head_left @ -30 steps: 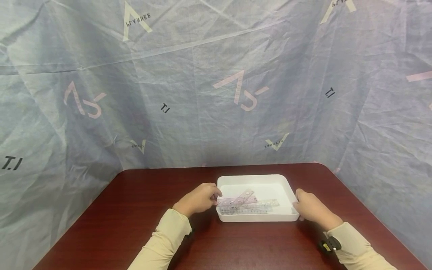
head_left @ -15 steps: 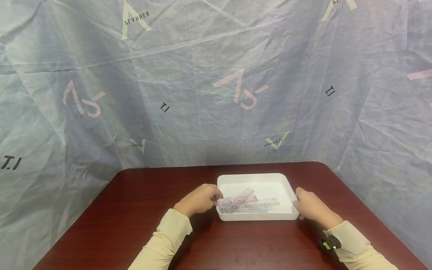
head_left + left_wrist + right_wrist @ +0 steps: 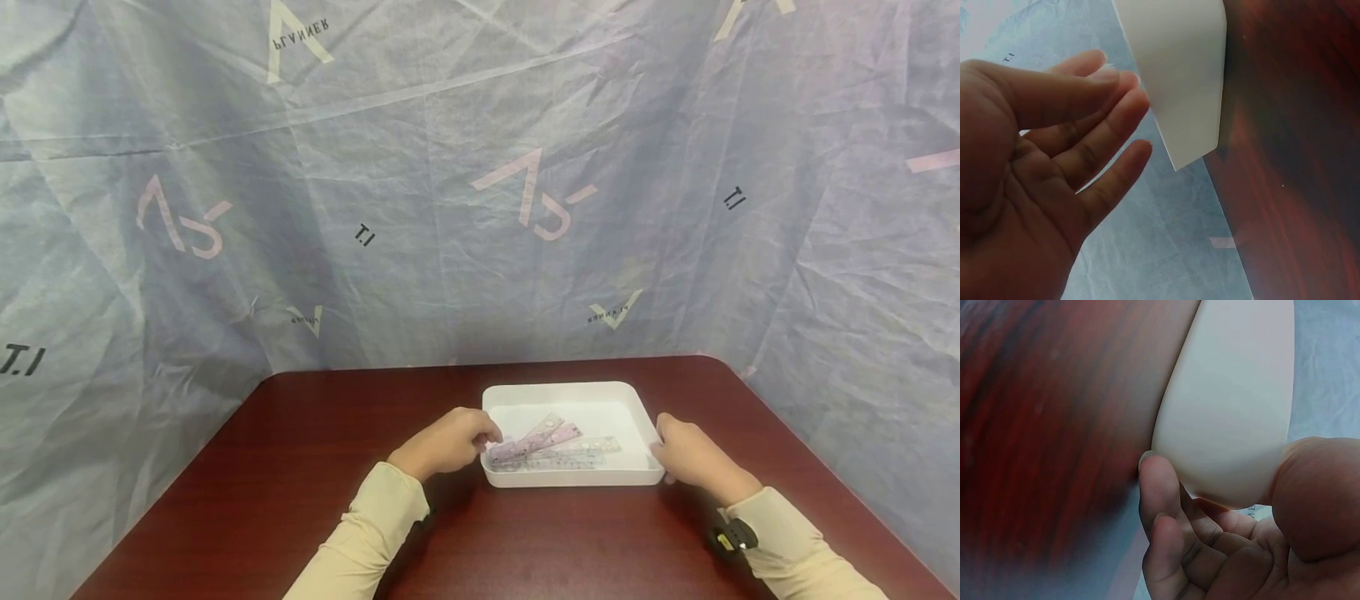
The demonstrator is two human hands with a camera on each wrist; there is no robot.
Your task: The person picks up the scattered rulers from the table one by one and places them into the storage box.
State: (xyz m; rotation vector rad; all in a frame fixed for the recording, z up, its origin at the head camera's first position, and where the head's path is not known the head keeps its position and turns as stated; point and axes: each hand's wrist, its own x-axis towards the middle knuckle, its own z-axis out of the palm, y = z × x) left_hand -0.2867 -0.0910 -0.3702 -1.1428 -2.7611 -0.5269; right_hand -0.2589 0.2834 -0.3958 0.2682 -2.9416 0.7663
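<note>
A white rectangular tray (image 3: 573, 478) rests on the table in the head view. Inside, toward its near left, lie several see-through rulers; a pinkish ruler (image 3: 555, 437) lies slantwise across clear rulers (image 3: 588, 450). My left hand (image 3: 453, 437) is at the tray's left rim, fingertips just over the edge. In the left wrist view its fingers (image 3: 1104, 137) are loosely bent beside the tray wall, with nothing plainly seen between them. At the right end, my right hand (image 3: 693, 458) grips the tray, thumb at the rim and fingers (image 3: 1161, 484) against the lower outer side.
The dark red wooden table (image 3: 360, 400) spreads around the tray, with rounded far corners. Close behind and to both sides hangs a grey printed cloth (image 3: 420, 167). A black device (image 3: 735, 537) is strapped at the right wrist.
The pinkish ruler near my left fingers has turned, its left end now lower and its right end higher. My left fingers have shifted slightly inward over the rim. The right hand keeps its grip.
</note>
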